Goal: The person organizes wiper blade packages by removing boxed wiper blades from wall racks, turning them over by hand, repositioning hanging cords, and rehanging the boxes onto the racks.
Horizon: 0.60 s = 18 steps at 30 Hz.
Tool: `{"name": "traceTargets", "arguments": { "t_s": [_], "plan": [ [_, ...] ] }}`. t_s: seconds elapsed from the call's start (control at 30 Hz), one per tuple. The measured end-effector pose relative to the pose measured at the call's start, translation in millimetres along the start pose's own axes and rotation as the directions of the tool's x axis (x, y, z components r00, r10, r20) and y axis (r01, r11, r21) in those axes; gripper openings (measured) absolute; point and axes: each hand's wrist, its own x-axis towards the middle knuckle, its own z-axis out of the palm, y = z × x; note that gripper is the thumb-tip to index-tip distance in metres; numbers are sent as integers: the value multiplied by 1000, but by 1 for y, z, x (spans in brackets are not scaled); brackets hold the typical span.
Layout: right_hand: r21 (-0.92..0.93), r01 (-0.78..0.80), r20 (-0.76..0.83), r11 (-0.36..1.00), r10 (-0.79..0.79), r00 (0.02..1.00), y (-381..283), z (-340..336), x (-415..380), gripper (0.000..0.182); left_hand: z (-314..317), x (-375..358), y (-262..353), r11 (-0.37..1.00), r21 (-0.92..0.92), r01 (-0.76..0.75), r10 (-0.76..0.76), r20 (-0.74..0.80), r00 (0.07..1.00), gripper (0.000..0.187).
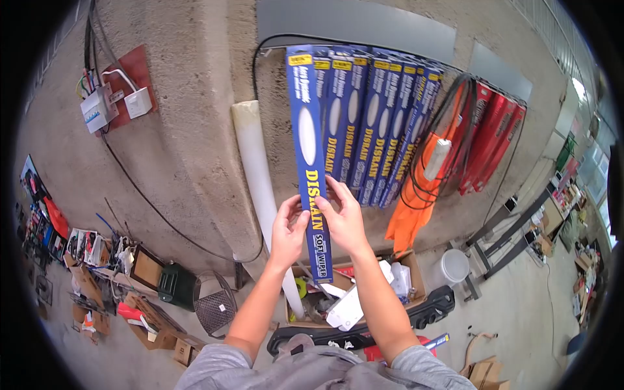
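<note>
A long blue wiper blade box with yellow "DISRAIN" lettering stands nearly upright in front of me, its printed face toward me. My left hand grips its left edge at the lower half, fingers curled behind it. On the opposite edge my right hand holds it too, thumb across the front. Just behind, a row of similar blue wiper boxes hangs against the rough wall. Whether the held box still touches the hanger at its top cannot be made out.
Red packages and an orange cloth with looped black cable hang to the right. A white roll leans on the wall. Below are a filled cardboard box, a black bumper-like part, a white bucket and a chair.
</note>
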Motion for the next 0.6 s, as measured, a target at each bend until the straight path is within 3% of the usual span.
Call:
{"name": "traceTargets", "arguments": {
  "t_s": [0.03, 0.1, 0.17, 0.27, 0.37, 0.43, 0.5, 0.53, 0.6],
  "plan": [
    [-4, -3, 2, 1000, 3, 1000, -3, 5, 12, 49, -6, 3, -6, 999, -29, 26, -27, -14, 1000, 41],
    [-47, 58, 11, 997, -58, 998, -22, -19, 2, 49, 20, -5, 11, 992, -22, -122, 122, -27, 992, 41],
    [2, 82, -8, 997, -82, 997, -35, -19, 5, 48, 27, -2, 22, 987, 20, -162, 163, -73, 984, 40],
    [-36, 59, -23, 998, -60, 998, -79, -53, -8, 44, 63, -5, 47, 980, -31, -195, 194, -14, 981, 43],
    [16, -7, -63, 1000, 8, 998, -81, -87, -32, 46, 87, -15, 44, 989, -67, -131, 137, 82, 987, 43],
    [-7, -73, -248, 997, 69, 966, -54, -147, -98, 49, 128, -36, 13, 994, -86, 73, -37, 363, 931, 42],
    [-55, -117, -301, 992, 95, 949, -52, -173, -127, 51, 150, -50, -5, 994, -49, 102, -71, 440, 895, 41],
    [56, -216, -412, 975, 220, 884, -51, -204, -175, 52, 184, -72, -22, 981, -60, 186, -122, 553, 824, 41],
    [367, -288, -414, 885, 432, 801, -25, -232, -224, 51, 208, -93, -50, 950, 91, 298, -282, 663, 694, 41]
  ]
}}
